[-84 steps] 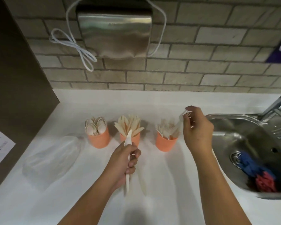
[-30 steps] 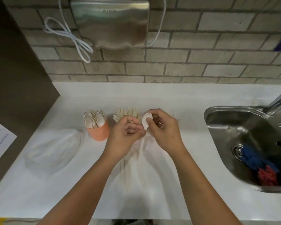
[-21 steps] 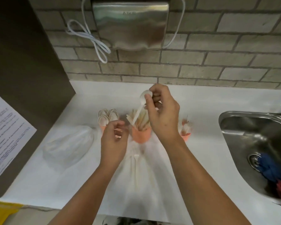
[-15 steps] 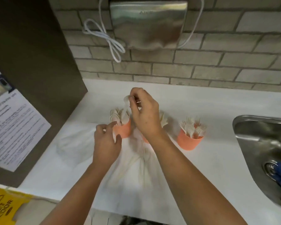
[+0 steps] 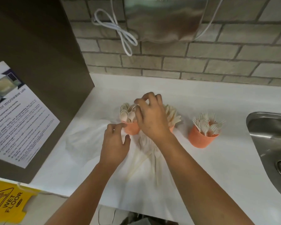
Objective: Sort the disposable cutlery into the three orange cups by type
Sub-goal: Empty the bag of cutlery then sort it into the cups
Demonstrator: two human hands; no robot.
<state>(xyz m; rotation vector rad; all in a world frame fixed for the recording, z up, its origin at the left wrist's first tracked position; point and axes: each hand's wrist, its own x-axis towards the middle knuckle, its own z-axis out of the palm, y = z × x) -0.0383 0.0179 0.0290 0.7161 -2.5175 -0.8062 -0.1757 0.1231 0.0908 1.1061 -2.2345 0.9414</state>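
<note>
My right hand [image 5: 151,117] sat mid-frame over the leftmost orange cup [image 5: 131,129], the one packed with spoons [image 5: 126,114]. Its thumb and forefinger were curled together above the spoon bowls, but I could not tell whether a spoon was pinched there or had been let go. My left hand [image 5: 115,144], just below and to the left, was relaxed and held nothing, its fingertips at the cup's wall, touching or nearly so. The middle cup [image 5: 172,129] was mostly hidden behind the right hand, with knives [image 5: 173,115] fanning out of it. The fork cup [image 5: 201,139] stood apart to the right, toward the sink [image 5: 266,127]. Below the hands a loose heap of cutlery [image 5: 146,159] lay unsorted on the white surface [image 5: 217,98]. I judged this the end of a spoon drop, with the task well along but not finished. The next move would call for lifting one piece from the heap, reading its type, and carrying it to the matching cup without tipping that cup
</note>
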